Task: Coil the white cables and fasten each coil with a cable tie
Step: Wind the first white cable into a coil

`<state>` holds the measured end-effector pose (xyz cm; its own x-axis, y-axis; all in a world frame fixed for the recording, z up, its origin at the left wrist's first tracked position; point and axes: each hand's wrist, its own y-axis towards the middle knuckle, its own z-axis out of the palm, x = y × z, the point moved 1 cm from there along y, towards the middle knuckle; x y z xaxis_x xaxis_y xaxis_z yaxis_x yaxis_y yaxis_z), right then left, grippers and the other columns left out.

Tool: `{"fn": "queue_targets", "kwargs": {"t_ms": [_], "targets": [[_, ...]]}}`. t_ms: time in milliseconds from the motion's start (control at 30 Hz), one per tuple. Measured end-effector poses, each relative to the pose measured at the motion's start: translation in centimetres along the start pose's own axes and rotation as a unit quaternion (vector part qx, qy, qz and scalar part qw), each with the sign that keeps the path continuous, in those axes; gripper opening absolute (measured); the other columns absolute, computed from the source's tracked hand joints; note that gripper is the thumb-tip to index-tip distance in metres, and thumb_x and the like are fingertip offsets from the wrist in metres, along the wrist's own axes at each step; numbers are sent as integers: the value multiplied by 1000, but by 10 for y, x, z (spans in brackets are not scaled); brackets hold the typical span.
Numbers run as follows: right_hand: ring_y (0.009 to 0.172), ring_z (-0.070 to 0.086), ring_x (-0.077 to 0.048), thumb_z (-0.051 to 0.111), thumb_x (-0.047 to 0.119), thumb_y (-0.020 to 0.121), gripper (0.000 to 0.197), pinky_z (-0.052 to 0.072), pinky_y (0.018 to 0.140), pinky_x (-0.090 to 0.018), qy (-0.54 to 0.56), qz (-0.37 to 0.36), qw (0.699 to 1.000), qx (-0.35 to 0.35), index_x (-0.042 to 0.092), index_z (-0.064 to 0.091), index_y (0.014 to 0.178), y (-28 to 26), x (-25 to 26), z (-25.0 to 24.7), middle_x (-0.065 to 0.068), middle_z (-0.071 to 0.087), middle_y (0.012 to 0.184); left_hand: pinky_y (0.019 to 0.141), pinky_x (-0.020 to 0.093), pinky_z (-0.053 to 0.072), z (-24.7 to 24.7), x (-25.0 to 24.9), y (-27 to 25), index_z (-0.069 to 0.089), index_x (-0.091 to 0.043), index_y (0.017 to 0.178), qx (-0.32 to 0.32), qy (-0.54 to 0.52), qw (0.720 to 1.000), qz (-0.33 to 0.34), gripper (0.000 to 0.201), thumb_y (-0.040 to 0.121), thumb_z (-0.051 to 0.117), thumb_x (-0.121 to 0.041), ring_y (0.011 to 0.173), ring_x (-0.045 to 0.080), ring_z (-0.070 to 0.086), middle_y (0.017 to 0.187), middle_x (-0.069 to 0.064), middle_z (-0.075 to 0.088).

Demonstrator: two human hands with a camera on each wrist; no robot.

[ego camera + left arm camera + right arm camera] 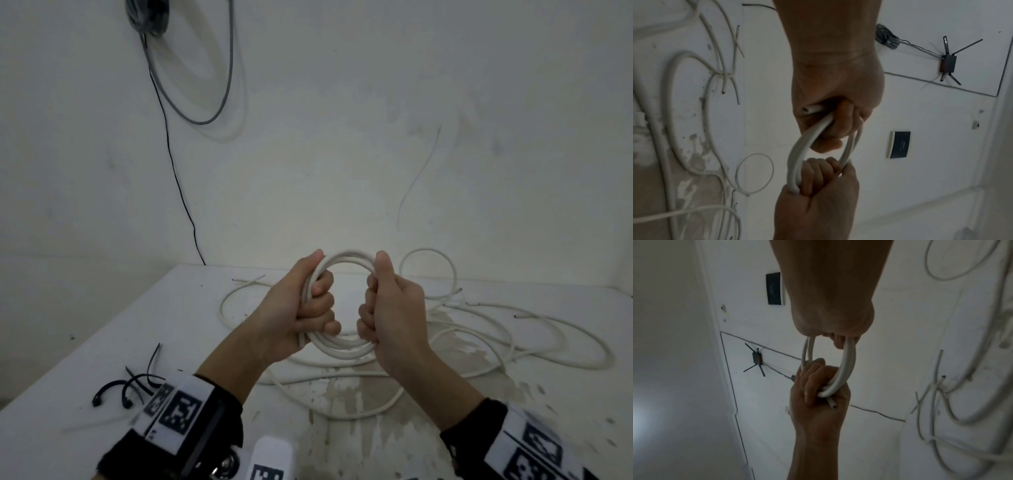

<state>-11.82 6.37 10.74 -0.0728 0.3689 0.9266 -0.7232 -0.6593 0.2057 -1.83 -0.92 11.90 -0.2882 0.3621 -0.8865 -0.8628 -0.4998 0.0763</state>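
Coil (346, 301) looks wound, both fists curled tight round it, left hand (301, 308) and right hand (394, 318); I'd keep 1 squeezing, cut end (812, 109) probably trapped, then grab a cable tie (113, 389).

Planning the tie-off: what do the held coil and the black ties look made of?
Coil: white cable, smooth matte sheath, probably PVC; it bends in tight rounds, and its cut end looks hollow. Cable ties: thin black springy strips, likely nylon; heads are too small to confirm.

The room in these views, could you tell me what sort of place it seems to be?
Probably a bare indoor workroom: plain white walls, a paint-stained white table strewn with loose white cables, and a small antenna device mounted on the wall.
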Motion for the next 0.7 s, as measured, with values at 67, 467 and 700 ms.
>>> {"fn": "queue_targets", "kwargs": {"t_ms": [67,467,700], "targets": [[39,19,-15,44,44,95,50,24,40,-26,-57,-65,996,-27,15,33,57,-4,-3,2,-2,20,48,36,18,28,4,4,2,31,-17,51,-80,40,996,16,51,94,38,-44,29,8,16,36,-6,18],[73,62,-6,31,34,100,27,54,68,-30,-324,-194,898,225,32,56,110,7,2,-15,4,63,76,38,18,15,-3,-11,-8,28,-21,49,-95,296,946,-88,53,92,47,-47,38,10,13,45,-6,18],[44,39,-9,38,38,96,39,31,47,-9,-291,-331,874,205,9,64,100,-6,-21,-4,9,43,51,36,15,17,-3,-11,-16,28,-19,57,-75,324,930,-159,57,92,24,-64,36,9,14,46,-6,18]]}}
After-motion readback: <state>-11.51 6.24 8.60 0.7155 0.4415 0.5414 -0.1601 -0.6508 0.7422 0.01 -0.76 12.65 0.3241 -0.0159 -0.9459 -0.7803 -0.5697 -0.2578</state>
